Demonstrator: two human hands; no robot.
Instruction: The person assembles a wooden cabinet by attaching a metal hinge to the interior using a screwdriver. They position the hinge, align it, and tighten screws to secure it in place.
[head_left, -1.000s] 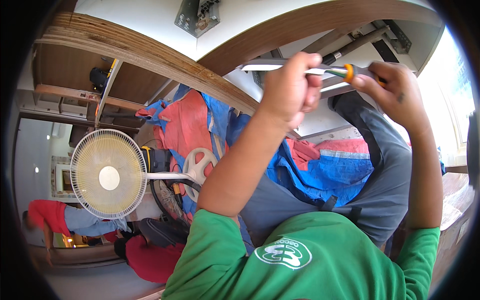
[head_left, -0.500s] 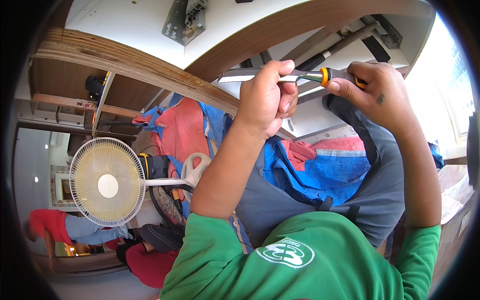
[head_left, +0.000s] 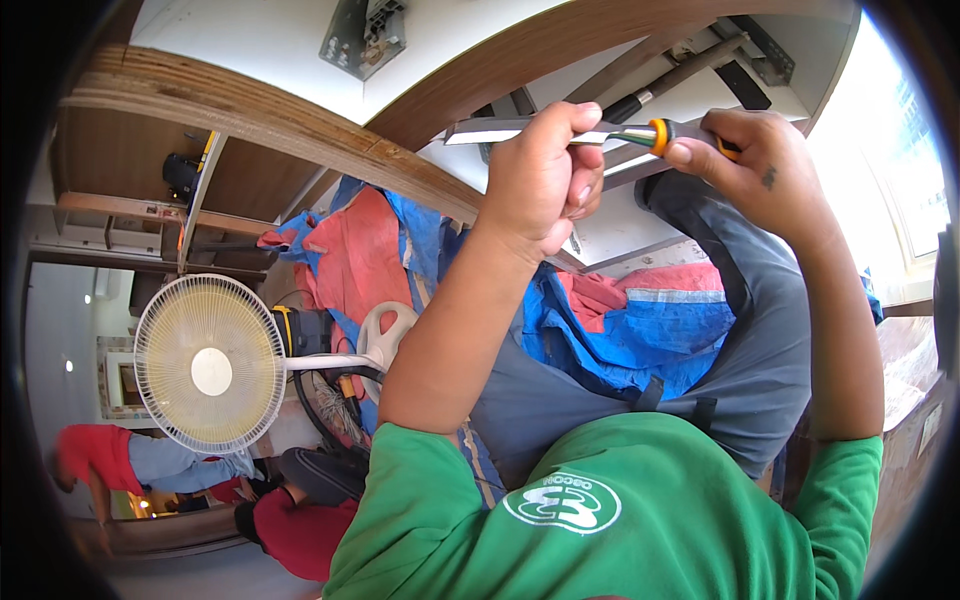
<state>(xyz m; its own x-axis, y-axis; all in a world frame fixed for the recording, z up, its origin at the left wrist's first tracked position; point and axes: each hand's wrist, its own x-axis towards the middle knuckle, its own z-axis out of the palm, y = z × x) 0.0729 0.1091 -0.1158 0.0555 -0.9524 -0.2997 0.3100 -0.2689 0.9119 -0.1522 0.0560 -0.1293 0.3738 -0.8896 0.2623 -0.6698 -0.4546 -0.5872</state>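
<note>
A wood chisel [head_left: 659,137] with a dark and yellow handle is held level in front of me between both hands. My left hand [head_left: 550,175] is closed around the blade, fingers curled and thumb on top. Past the left fist, the flat metal end points left and overlaps the raw plywood edge [head_left: 300,125] in view; I cannot tell whether it touches. My right hand [head_left: 765,165] grips the handle, with its thumb along the side near the yellow collar. The butt of the handle is hidden in the right palm.
A white cabinet panel with a metal hinge plate [head_left: 362,38] is above. Behind my hands lie long tools, one with a dark grip [head_left: 628,108]. Blue and red tarpaulin [head_left: 640,330] spreads below. A white fan [head_left: 210,372] stands left, with people in red shirts [head_left: 300,520] beyond.
Both hands and the chisel have shifted slightly to the right in view, with the grip unchanged. The surroundings have slid a little as the view moved.
</note>
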